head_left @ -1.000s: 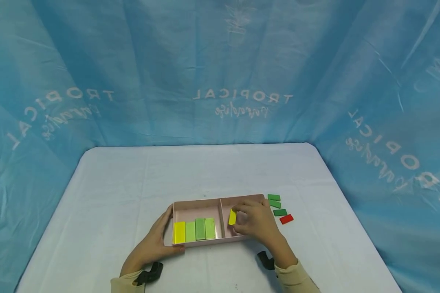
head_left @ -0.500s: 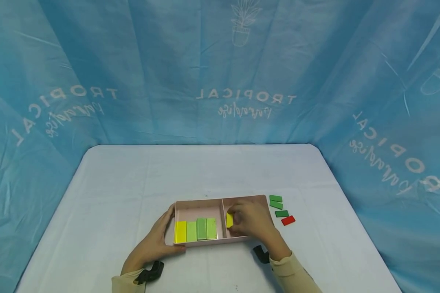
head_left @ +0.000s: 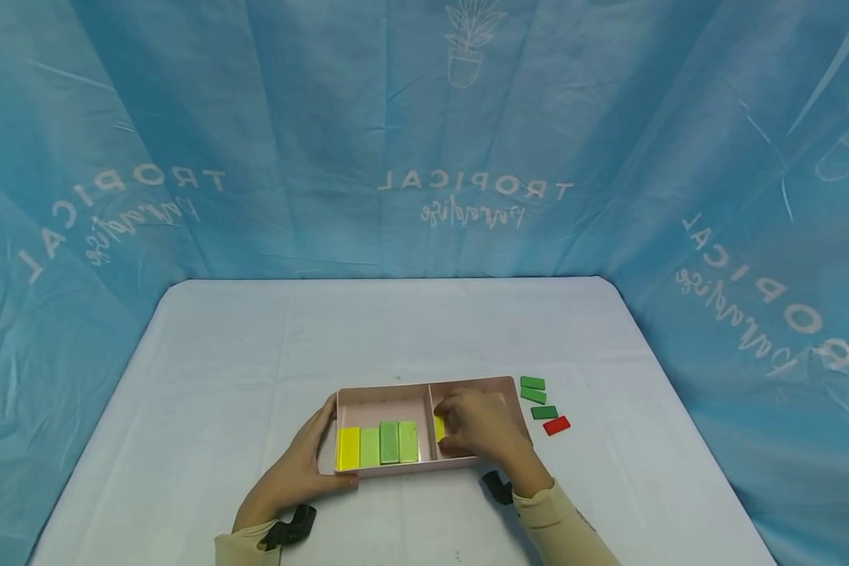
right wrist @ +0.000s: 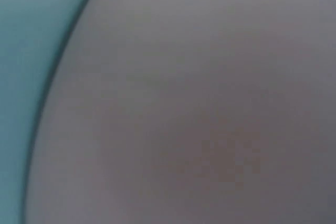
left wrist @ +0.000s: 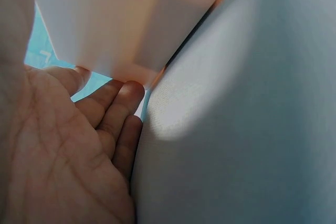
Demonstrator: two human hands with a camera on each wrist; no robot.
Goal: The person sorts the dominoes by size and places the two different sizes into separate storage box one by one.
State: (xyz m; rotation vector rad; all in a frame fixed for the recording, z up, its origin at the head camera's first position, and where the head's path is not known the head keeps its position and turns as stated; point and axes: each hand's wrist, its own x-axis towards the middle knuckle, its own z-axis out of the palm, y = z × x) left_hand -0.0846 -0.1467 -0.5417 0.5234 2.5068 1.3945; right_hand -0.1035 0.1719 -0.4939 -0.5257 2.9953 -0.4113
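Observation:
A pinkish two-compartment tray (head_left: 378, 405) lies on the table, its divider right of centre. My left hand (head_left: 293, 472) holds the tray's left end, thumb along the near side; in the left wrist view its fingertips (left wrist: 130, 94) touch the tray's wall (left wrist: 110, 19). My right hand (head_left: 486, 424) is over the right compartment and pinches a yellow domino-like block (head_left: 439, 428) beside the divider. The hand partly hides this block. In the left compartment, a yellow block (head_left: 350, 448) and several green blocks (head_left: 389, 442) stand in a row along the near wall. The right wrist view is blurred.
Right of the tray lie several loose green blocks (head_left: 534, 395) and one red block (head_left: 556, 425) on the white table (head_left: 255, 338). Blue printed curtains (head_left: 311, 118) enclose the table's back and sides.
My right hand has moved left and slightly down with the yellow block, bringing it up to the divider. My left hand and the tray have stayed nearly still.

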